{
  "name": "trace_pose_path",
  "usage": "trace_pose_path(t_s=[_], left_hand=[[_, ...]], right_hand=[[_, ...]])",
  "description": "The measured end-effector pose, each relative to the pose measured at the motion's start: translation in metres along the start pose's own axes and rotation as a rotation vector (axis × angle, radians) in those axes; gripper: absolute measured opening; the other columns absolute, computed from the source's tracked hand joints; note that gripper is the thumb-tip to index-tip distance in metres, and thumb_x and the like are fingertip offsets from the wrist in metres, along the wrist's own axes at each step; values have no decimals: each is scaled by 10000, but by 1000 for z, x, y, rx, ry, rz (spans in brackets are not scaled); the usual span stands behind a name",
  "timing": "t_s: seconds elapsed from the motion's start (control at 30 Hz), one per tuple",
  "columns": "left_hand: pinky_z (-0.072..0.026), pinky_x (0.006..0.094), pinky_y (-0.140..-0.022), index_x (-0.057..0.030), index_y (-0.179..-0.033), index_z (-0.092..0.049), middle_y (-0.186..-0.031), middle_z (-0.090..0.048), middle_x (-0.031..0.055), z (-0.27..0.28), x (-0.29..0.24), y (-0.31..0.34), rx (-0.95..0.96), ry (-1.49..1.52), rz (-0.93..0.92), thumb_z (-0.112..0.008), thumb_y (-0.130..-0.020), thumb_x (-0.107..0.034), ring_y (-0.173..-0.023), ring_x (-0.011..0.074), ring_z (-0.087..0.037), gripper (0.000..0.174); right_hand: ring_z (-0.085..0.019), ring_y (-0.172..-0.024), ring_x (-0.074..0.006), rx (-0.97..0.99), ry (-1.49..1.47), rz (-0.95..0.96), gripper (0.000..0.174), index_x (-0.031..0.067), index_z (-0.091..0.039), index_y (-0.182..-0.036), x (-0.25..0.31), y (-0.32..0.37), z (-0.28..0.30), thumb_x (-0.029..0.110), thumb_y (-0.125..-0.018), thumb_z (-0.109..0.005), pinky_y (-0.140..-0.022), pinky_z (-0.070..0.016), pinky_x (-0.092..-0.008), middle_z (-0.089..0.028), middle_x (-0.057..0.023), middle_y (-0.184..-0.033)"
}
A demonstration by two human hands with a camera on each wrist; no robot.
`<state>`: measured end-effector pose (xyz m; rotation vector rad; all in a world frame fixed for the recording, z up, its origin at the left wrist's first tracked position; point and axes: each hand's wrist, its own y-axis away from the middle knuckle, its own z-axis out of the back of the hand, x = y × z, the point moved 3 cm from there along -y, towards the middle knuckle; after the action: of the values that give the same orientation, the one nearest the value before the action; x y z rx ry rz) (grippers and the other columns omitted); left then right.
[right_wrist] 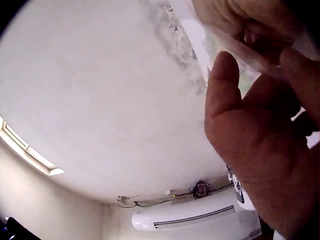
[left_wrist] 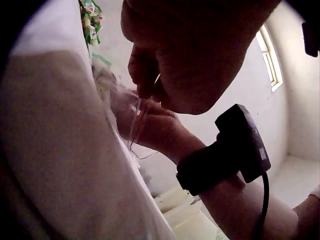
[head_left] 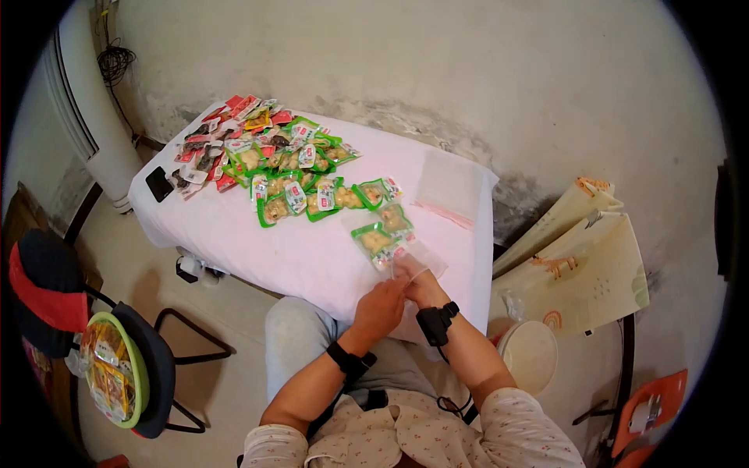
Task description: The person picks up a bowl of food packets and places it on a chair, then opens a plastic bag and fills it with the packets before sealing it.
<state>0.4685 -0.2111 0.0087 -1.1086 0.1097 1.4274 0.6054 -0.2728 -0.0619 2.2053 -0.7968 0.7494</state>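
Observation:
A clear zip bag (head_left: 427,262) lies at the table's front edge, holding two green-edged snack packets, the nearer packet (head_left: 376,239) in front of the hands. My right hand (head_left: 417,285) reaches into the bag's mouth, and in the left wrist view the reddish zip line (left_wrist: 136,120) crosses this hand. Its fingertips are hidden by plastic and by the other hand. My left hand (head_left: 380,310) pinches the bag's edge beside the right wrist; in the right wrist view its thumb (right_wrist: 225,75) shows against the plastic.
More green-edged packets (head_left: 296,199) and a heap of red packets (head_left: 207,152) cover the table's left half, with a phone (head_left: 159,185) beside them. Flat clear bags (head_left: 447,187) lie at right. A green basin (head_left: 140,374) of packets sits on a chair; a white bucket (head_left: 530,357) stands right.

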Motion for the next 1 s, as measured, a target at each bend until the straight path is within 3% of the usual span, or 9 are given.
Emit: trace_pose_path(t_s=[0.1,0.33,0.4,0.5,0.63,0.7,0.83,0.9,1.0], left_hand=[[-502,396,-697,-122,-1079,-561,-929,-609,123,-2,2,0,49,20,-22,-554,-834,-82,-858,314,-595,248],[-501,400,-713,-138,-1058,-566,-990,-609,121,-5,3,0,97,56,58,-555,-832,-77,-891,323,-588,235],[-500,403,-720,-99,-1097,-554,-1000,-603,139,-4,2,-1,89,36,28,-560,-828,-74,-910,326,-586,270],[-500,403,-724,-51,-1139,-536,-997,-601,161,1,-3,-1,76,-22,-2,-565,-824,-69,-913,331,-586,317],[-498,404,-724,-24,-1170,-517,-993,-602,174,3,-2,-2,62,-24,-12,-567,-822,-65,-913,335,-585,354],[-496,405,-718,-39,-1182,-510,-985,-603,168,2,-1,-1,38,-22,-21,-563,-822,-62,-903,331,-583,364],[-495,402,-714,-47,-1175,-511,-968,-601,163,2,-1,-1,28,-29,-29,-562,-821,-62,-894,330,-582,358],[-493,402,-705,-54,-1150,-523,-941,-598,153,2,0,-2,39,-27,4,-564,-820,-68,-880,330,-579,332],[-491,401,-698,-58,-1126,-529,-925,-596,144,4,1,-3,-18,-35,-8,-568,-820,-79,-870,325,-580,309]], right_hand=[[-489,-531,-145,-29,161,-125,94,125,-524,-833,10,-4,-11,129,-845,-617,-469,-428,-297,-510,11,-657],[-487,-526,-150,25,124,-104,74,131,-523,-840,5,-23,-6,152,-839,-594,-472,-427,-291,-505,6,-645],[-502,-547,-184,-44,227,-118,94,101,-535,-825,9,-20,-8,155,-807,-609,-552,-472,-360,-506,-24,-641],[-482,-542,-163,-155,133,-54,53,125,-534,-825,8,-10,-15,146,-847,-578,-561,-462,-321,-516,-6,-657],[-494,-556,-172,-83,80,-48,67,119,-538,-804,3,-14,-4,154,-851,-570,-584,-464,-340,-527,-17,-671],[-499,-559,-178,112,200,-7,93,106,-536,-791,5,-14,-7,169,-858,-551,-568,-457,-343,-524,-23,-675],[-491,-552,-182,21,216,29,130,89,-534,-777,10,-13,-14,164,-881,-514,-554,-446,-333,-516,-35,-679],[-522,-581,-179,101,523,112,102,48,-518,-808,14,-12,-15,108,-887,-497,-557,-457,-307,-524,-45,-708],[-565,-636,-163,87,378,153,115,12,-565,-935,1,-24,12,81,-887,-488,-585,-466,-281,-586,-39,-796]])
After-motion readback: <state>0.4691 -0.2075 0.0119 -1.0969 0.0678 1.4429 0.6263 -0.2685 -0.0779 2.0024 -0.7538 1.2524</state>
